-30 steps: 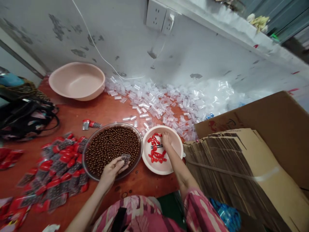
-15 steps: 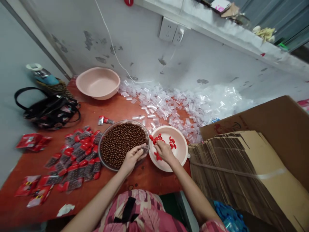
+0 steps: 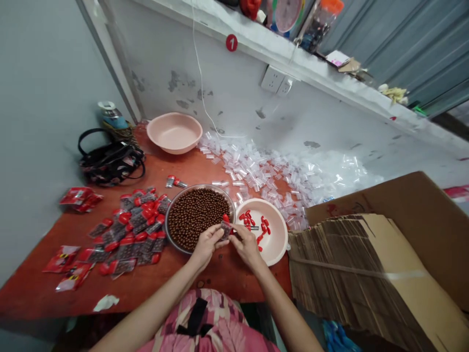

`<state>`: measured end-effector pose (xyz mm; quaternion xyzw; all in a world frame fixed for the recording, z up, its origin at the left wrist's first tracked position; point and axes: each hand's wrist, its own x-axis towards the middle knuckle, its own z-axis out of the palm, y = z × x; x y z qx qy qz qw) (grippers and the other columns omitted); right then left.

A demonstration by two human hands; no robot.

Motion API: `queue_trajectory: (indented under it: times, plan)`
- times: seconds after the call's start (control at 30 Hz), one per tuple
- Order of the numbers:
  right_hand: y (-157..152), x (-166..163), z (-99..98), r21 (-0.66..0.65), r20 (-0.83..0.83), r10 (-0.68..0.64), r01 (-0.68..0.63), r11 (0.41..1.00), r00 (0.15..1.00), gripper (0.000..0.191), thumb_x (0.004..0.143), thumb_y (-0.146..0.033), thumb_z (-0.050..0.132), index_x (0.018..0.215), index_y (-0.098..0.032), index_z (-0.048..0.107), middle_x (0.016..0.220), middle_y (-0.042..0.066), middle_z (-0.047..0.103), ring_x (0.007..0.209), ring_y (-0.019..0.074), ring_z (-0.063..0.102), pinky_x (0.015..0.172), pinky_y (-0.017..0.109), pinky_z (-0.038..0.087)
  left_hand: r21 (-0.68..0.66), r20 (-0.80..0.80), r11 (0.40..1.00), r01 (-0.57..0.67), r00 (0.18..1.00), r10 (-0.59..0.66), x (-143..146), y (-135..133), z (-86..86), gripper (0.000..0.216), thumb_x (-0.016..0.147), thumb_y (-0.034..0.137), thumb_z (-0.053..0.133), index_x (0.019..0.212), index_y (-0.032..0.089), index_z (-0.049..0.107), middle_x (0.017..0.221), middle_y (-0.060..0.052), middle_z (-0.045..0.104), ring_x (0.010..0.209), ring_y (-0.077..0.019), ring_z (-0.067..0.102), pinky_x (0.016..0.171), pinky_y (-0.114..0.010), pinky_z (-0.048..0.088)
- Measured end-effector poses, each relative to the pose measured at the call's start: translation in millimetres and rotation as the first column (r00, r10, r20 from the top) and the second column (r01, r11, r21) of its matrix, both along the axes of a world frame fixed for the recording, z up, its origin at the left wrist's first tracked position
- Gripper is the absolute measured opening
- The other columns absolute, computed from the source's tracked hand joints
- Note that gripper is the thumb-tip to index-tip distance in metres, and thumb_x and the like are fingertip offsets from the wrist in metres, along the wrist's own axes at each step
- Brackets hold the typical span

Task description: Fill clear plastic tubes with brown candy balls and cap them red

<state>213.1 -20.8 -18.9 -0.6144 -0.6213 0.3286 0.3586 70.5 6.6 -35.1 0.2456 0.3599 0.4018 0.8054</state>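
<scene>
Over the edge of the wide bowl of brown balls, my left hand pinches a small clear plastic container with dark contents. A red cap shows at its upper end. My right hand is closed at the container's right side, its fingertips by the cap; its exact grip is partly hidden. Several loose red caps lie in the pale pink bowl beneath and beyond my right hand. Filled containers with red caps are heaped left of the ball bowl.
Clear empty containers spread along the wall. An empty pink basin and a black handbag stand at the back left. Red packets lie at the left. Stacked cardboard fills the right side.
My right hand has come up from the caps in the pale bowl to the container in my left hand. A red cap now shows at the container's end. The view has shifted left.
</scene>
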Motion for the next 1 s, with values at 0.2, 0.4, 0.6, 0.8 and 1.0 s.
queue_trajectory:
  times: [0.2,0.4,0.6,0.8,1.0]
  plan:
    - [3,-1,2.4,-0.286,-0.540,-0.142,-0.022,0.958,0.830,0.019,0.069,-0.029,0.060,0.084,-0.018,0.056,0.080,0.002,0.060,0.070,0.0146,0.058,0.065,0.029,0.048,0.066,-0.022,0.995,0.077,0.997,-0.075,-10,2,5.0,0.032,0.070,0.030,0.060,0.098,0.015,0.059,0.098,-0.007,0.061,0.085,-0.0172,0.058,0.071,-0.027,0.049]
    - [6,9,15.6,-0.358,-0.546,-0.136,-0.083,0.930,0.826,0.024,0.063,-0.027,0.065,0.080,-0.019,0.051,0.064,-0.003,0.055,0.054,0.0103,0.053,0.053,0.023,0.045,0.154,-0.090,0.975,0.160,0.985,-0.148,-12,1,10.0,0.033,0.071,0.032,0.058,0.100,0.016,0.059,0.102,-0.008,0.061,0.090,-0.0196,0.057,0.072,-0.028,0.049]
    - [11,19,32.3,-0.124,-0.332,-0.039,-0.002,0.992,0.942,0.033,0.067,-0.030,0.063,0.097,-0.021,0.055,0.086,0.003,0.057,0.075,0.0142,0.053,0.069,0.028,0.045,0.223,-0.205,0.965,0.140,0.974,-0.094,-17,5,-1.2,0.034,0.070,0.035,0.057,0.099,0.016,0.060,0.099,-0.007,0.062,0.087,-0.0211,0.058,0.075,-0.033,0.048]
    - [13,11,44.8,0.030,0.138,0.150,-0.156,0.987,0.979,0.022,0.072,-0.032,0.058,0.092,-0.022,0.060,0.076,0.003,0.055,0.070,0.0138,0.049,0.067,0.026,0.039,0.477,-0.512,0.844,0.243,0.858,0.042,-23,12,-4.7,0.027,0.072,0.031,0.054,0.094,0.020,0.064,0.097,-0.005,0.064,0.090,-0.0210,0.057,0.086,-0.033,0.040]
    - [16,7,48.3,0.067,0.103,0.072,-0.079,0.995,0.992,0.021,0.073,-0.033,0.058,0.090,-0.020,0.059,0.075,0.003,0.056,0.068,0.0133,0.049,0.064,0.025,0.039,0.578,-0.529,0.761,0.294,0.845,0.075,-27,22,12.3,0.026,0.076,0.029,0.050,0.096,0.022,0.064,0.099,-0.003,0.064,0.092,-0.0197,0.057,0.085,-0.031,0.040]
